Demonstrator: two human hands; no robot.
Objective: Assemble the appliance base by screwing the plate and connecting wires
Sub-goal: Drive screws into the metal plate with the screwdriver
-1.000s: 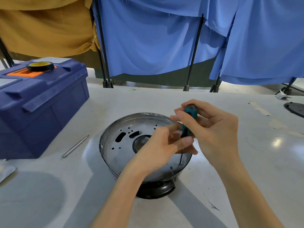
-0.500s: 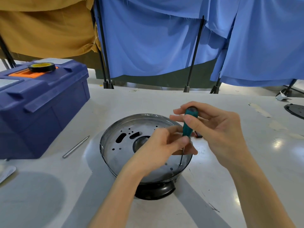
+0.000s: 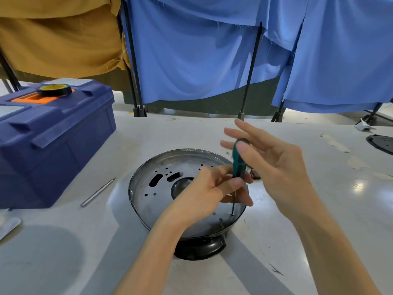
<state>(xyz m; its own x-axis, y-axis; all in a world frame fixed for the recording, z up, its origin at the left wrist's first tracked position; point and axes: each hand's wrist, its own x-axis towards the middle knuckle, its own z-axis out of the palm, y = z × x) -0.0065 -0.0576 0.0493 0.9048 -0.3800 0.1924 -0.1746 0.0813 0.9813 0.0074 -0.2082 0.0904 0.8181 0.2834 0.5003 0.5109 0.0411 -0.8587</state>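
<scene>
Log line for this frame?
step: screwing plate | left hand pinches screwdriver | right hand spread at handle top | tip on screw

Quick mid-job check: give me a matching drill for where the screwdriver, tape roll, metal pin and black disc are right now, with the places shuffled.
Things:
1. screwdriver
2. tape roll
3. metal pin
4. black disc

Places:
A. on top of the blue toolbox
B. lying flat on the table, between toolbox and plate
C. at the table's far right edge
D. upright, tip down on the plate

Pairs: 1-D, 2-A, 3-B, 4-C
</scene>
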